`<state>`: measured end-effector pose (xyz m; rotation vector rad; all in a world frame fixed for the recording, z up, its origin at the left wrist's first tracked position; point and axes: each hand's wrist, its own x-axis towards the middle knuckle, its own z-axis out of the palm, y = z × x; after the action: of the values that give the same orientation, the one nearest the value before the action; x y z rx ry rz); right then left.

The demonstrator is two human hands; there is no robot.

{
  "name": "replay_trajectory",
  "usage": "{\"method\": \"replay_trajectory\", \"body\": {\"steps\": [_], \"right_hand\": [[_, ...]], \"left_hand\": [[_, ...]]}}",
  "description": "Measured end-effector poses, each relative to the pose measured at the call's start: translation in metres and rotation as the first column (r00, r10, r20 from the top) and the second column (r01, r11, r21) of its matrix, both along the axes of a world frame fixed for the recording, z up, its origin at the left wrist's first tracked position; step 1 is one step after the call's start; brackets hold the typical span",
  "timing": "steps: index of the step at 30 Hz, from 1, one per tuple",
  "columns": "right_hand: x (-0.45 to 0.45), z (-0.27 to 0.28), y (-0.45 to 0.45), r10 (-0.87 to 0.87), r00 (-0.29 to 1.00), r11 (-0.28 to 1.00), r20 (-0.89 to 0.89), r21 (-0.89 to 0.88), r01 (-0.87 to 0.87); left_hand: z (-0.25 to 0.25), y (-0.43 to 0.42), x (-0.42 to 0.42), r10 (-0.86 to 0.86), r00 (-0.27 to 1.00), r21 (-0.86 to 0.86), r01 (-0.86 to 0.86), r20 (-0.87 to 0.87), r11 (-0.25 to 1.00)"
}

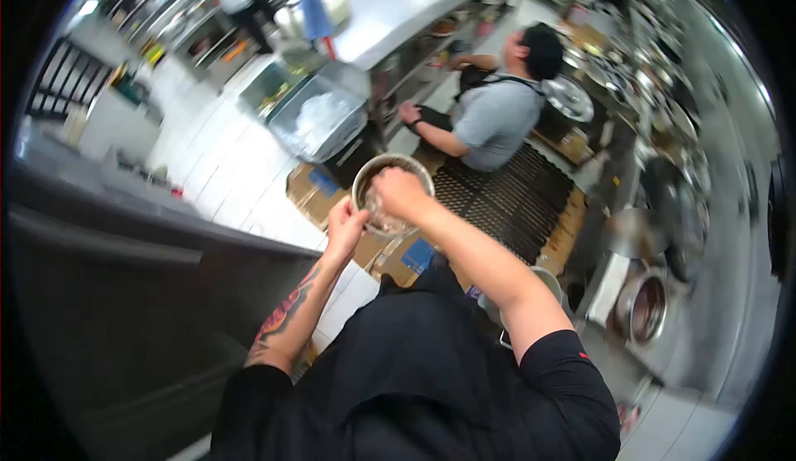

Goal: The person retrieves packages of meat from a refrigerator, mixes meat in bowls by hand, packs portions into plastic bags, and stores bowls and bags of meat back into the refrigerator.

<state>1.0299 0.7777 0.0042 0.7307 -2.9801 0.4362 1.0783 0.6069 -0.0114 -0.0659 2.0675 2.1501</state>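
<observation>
A round metal bowl (427,181) is held up in front of my body, near the middle of the view. My left hand (347,222) grips its left rim with the thumb on the edge. Inside the bowl is my right hand (398,192), its fingers bent down into pale, shiny contents (383,216) that are too blurred to name. Whether those fingers hold anything is hidden.
A co-worker in a grey shirt (502,121) crouches ahead on the right, on a black mat (497,204). Bins, one with a clear plastic bag (325,121), stand ahead by a steel counter (398,1). Cookware lines the right; flattened cardboard (311,196) covers floor.
</observation>
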Motion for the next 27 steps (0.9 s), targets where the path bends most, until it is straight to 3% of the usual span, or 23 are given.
{"method": "replay_trajectory", "body": {"steps": [3, 4, 7, 10, 11, 13, 15, 17, 18, 19, 20, 21, 22, 23, 24, 25, 26, 27], "right_hand": [[-0.076, -0.027, -0.014, 0.085, 0.996, 0.987, -0.002, -0.136, -0.084], [-0.096, -0.028, -0.021, 0.053, 0.998, 0.988, 0.041, -0.147, -0.046], [-0.158, -0.04, -0.035, 0.016, 0.983, 0.995, 0.181, -0.098, 0.001], [-0.209, -0.055, -0.039, -0.072, 0.911, 0.997, 0.406, -0.001, 0.079], [-0.226, -0.062, -0.034, -0.036, 0.857, 0.999, 0.513, 0.031, 0.024], [-0.261, -0.09, -0.035, -0.1, 0.751, 0.995, 0.653, 0.053, 0.086], [-0.291, -0.105, -0.042, -0.113, 0.666, 0.993, 0.737, 0.064, 0.097], [-0.318, -0.141, -0.057, -0.068, 0.581, 0.964, 0.811, -0.097, 0.248], [-0.336, -0.152, -0.07, -0.055, 0.579, 0.968, 0.813, -0.099, 0.232], [-0.356, -0.164, -0.083, 0.056, 0.441, 0.927, 0.896, -0.21, 0.311], [-0.372, -0.17, -0.097, 0.178, 0.295, 0.864, 0.939, -0.292, 0.409], [-0.373, -0.125, -0.11, 0.302, 0.163, 0.773, 0.939, -0.341, 0.535], [-0.388, -0.147, -0.127, 0.442, 0.253, 0.7, 0.86, -0.508, 0.502], [-0.394, -0.126, -0.147, 0.445, 0.405, 0.661, 0.799, -0.598, 0.453], [-0.414, -0.137, -0.169, 0.523, 0.309, 0.652, 0.794, -0.606, 0.455], [-0.424, -0.122, -0.188, 0.57, 0.326, 0.613, 0.755, -0.654, 0.443], [-0.431, -0.083, -0.202, 0.619, 0.247, 0.61, 0.746, -0.654, 0.446], [-0.439, -0.055, -0.217, 0.623, 0.302, 0.627, 0.722, -0.691, 0.358]], "left_hand": [[-0.02, -0.009, -0.047, 0.177, 0.978, -0.03, -0.182, -0.112, 0.983], [-0.006, -0.002, -0.058, 0.257, 0.96, -0.042, -0.263, -0.112, 0.964], [-0.049, -0.004, -0.123, 0.397, 0.883, -0.098, -0.431, -0.249, 0.897], [-0.078, 0.009, -0.175, 0.516, 0.85, -0.08, -0.525, -0.109, 0.848], [-0.08, 0.011, -0.184, 0.507, 0.835, -0.167, -0.542, -0.212, 0.823], [-0.091, 0.011, -0.207, 0.516, 0.839, -0.282, -0.544, -0.173, 0.79], [-0.1, 0.01, -0.228, 0.584, 0.809, -0.238, -0.582, -0.07, 0.778], [-0.102, -0.003, -0.248, 0.614, 0.788, -0.25, -0.604, -0.046, 0.757], [-0.093, -0.011, -0.256, 0.63, 0.774, -0.136, -0.619, 0.061, 0.774], [-0.087, -0.017, -0.263, 0.628, 0.759, -0.018, -0.635, 0.17, 0.772], [-0.062, -0.025, -0.273, 0.641, 0.756, -0.022, -0.645, 0.134, 0.764], [-0.063, -0.042, -0.285, 0.645, 0.753, -0.043, -0.646, 0.131, 0.762], [-0.067, -0.062, -0.299, 0.646, 0.757, -0.06, -0.644, 0.099, 0.763], [-0.069, -0.084, -0.313, 0.646, 0.76, -0.074, -0.642, 0.072, 0.763], [-0.058, -0.104, -0.326, 0.646, 0.759, -0.048, -0.644, 0.081, 0.763], [-0.04, -0.125, -0.337, 0.648, 0.757, -0.019, -0.649, 0.085, 0.761], [-0.033, -0.153, -0.345, 0.628, 0.774, -0.001, -0.63, 0.083, 0.777], [-0.026, -0.178, -0.352, 0.605, 0.792, 0.018, -0.608, 0.077, 0.794]]}}
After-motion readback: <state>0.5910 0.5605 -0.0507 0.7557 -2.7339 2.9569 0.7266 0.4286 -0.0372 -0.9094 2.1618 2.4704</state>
